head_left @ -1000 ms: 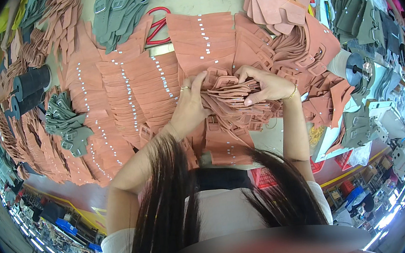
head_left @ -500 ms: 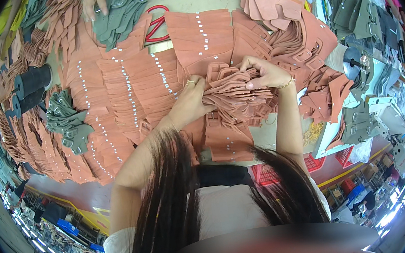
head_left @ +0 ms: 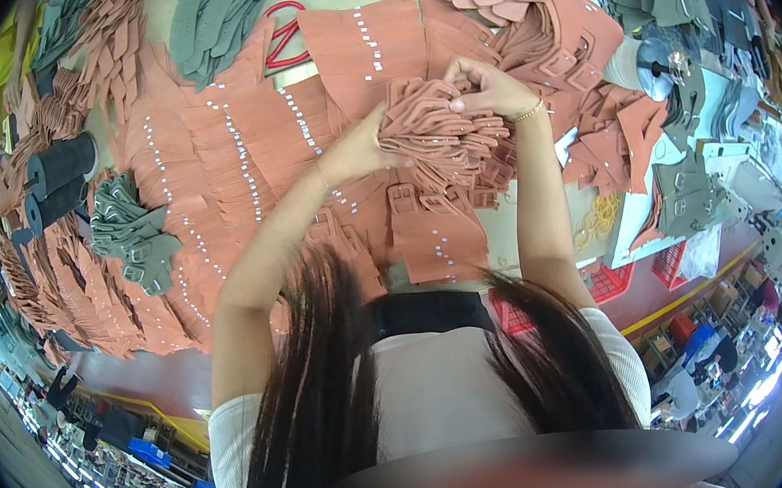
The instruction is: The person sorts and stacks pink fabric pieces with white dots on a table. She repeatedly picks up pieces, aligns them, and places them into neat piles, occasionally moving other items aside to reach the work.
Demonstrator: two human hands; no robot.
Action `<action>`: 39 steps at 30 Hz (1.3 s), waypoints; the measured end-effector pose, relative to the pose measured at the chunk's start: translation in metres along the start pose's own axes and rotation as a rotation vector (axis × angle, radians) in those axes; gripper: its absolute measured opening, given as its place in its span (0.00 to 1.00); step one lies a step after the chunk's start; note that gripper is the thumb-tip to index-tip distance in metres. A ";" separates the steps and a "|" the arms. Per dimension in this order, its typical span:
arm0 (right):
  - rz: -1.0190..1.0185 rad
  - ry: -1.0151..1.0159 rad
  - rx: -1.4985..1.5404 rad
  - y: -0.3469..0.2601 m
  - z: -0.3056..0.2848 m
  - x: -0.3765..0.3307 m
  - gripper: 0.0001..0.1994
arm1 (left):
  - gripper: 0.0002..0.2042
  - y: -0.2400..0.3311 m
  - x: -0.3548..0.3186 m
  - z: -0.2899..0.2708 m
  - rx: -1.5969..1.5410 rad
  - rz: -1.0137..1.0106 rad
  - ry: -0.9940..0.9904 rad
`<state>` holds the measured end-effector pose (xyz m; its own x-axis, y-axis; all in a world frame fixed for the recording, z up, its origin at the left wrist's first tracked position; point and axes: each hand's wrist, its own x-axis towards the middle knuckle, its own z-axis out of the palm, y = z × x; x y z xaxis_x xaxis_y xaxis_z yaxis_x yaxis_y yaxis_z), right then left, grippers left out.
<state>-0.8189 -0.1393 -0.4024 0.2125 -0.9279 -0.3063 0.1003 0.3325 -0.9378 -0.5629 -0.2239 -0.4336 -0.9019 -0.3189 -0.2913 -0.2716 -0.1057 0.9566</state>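
Observation:
Between my two hands is a thick bundle of salmon-coloured leather-like strap pieces [head_left: 445,141], several with square covered buckles. My left hand [head_left: 363,149] grips its left side, the fingertips partly hidden behind the pieces. On the right, the thumb and fingers of my right hand [head_left: 493,93] are closed on the bundle's upper edge. Just nearer to me lie flat buckled salmon pieces [head_left: 434,239] with small white tags. Left of my hands, long overlapping rows of salmon pieces [head_left: 265,152] carry lines of the same tags.
Red-handled scissors [head_left: 288,36] lie at the far side, beside dark green pieces [head_left: 216,23]. A small green bundle [head_left: 132,235] and black spools [head_left: 62,166] sit left. More salmon piles [head_left: 615,136], yellow rubber bands [head_left: 598,220] and a thread cone [head_left: 633,67] are to the right.
Both hands have moved slightly farther from me with the bundle between them. Another person's hand over the far green pieces has gone from there. The whole view has shifted a little.

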 end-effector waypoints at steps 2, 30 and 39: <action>-0.032 0.009 -0.037 -0.007 -0.001 0.002 0.14 | 0.43 0.006 0.001 -0.004 -0.057 -0.005 0.003; 0.384 -0.076 -0.318 -0.012 -0.035 -0.244 0.24 | 0.54 0.071 -0.036 0.272 -0.425 -0.099 -0.054; 0.521 0.622 -0.585 0.108 -0.024 -0.259 0.17 | 0.46 -0.009 -0.011 0.344 0.116 -0.533 0.145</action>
<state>-0.8859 0.1331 -0.4284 -0.4699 -0.6686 -0.5763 -0.3901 0.7430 -0.5439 -0.6659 0.1048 -0.4364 -0.5766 -0.3770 -0.7249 -0.7195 -0.1862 0.6691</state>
